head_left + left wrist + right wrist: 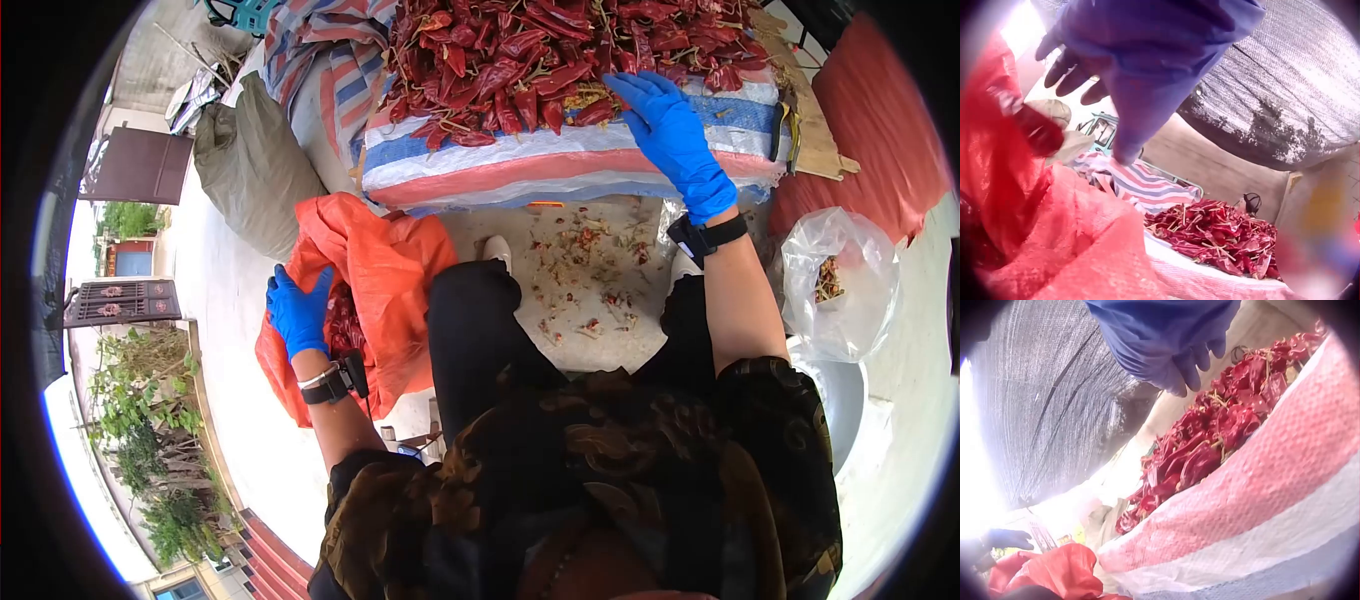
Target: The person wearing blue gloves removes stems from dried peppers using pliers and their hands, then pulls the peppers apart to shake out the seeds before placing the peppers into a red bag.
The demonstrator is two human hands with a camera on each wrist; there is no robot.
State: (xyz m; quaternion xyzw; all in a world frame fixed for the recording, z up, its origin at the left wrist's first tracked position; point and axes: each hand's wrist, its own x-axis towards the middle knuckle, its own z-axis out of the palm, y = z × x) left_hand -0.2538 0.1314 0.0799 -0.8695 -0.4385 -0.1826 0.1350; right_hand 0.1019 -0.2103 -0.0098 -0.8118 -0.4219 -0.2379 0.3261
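My blue-gloved left hand (299,312) is spread over the mouth of an orange-red bag (385,270), with dark red peppers (343,318) inside. In the left wrist view, that hand (1154,59) holds nothing visible, and a blurred dark red pepper (1038,130) shows below its fingers, against the bag (1079,237). My gloved right hand (670,135) reaches to the near edge of a heap of dried red peppers (500,75) on a striped sheet (560,165). Its fingers are extended, seen also in the right wrist view (1169,340) above the heap (1210,437); no pepper is visibly gripped.
A grey-green sack (255,165) stands at the left. Pepper scraps (590,270) litter the floor between the feet. At the right are a clear plastic bag (850,290), a pale basin (840,400) and a large red sack (870,130). Cardboard (815,130) edges the heap.
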